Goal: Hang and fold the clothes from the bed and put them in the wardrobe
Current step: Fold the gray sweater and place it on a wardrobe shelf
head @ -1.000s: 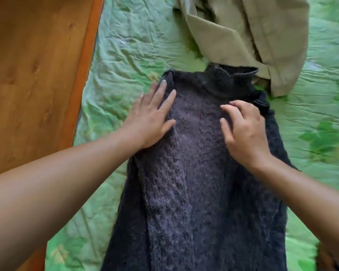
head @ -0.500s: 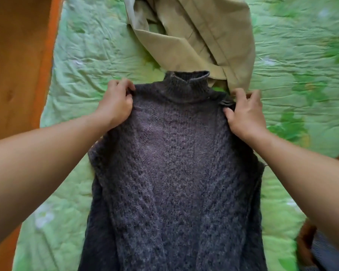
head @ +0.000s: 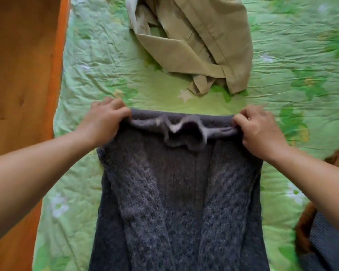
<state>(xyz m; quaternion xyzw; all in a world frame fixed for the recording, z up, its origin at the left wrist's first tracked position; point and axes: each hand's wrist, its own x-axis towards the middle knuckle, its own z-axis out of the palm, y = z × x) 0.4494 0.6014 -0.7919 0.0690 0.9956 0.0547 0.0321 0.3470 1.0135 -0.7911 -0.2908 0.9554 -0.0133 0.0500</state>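
A dark grey cable-knit sweater [head: 180, 202] lies lengthwise on the green bedspread [head: 98, 61], its sleeves folded in over the body. My left hand [head: 104, 120] grips its upper left corner and my right hand [head: 260, 128] grips its upper right corner. The top edge is lifted and turned toward me, so the turtleneck collar [head: 184, 132] hangs folded over onto the chest. A crumpled beige garment [head: 196, 42] lies on the bed just beyond the sweater.
A wooden floor [head: 18, 75] runs along the bed's left edge. At the lower right sit a brown furry item [head: 305, 227] and a grey-blue ribbed garment [head: 327, 249], partly hidden by my right arm.
My hands went from pressing flat on the sweater's chest to gripping its shoulders, then pulled the top toward me, folding the collar over. The sweater's top has moved away from the beige garment.
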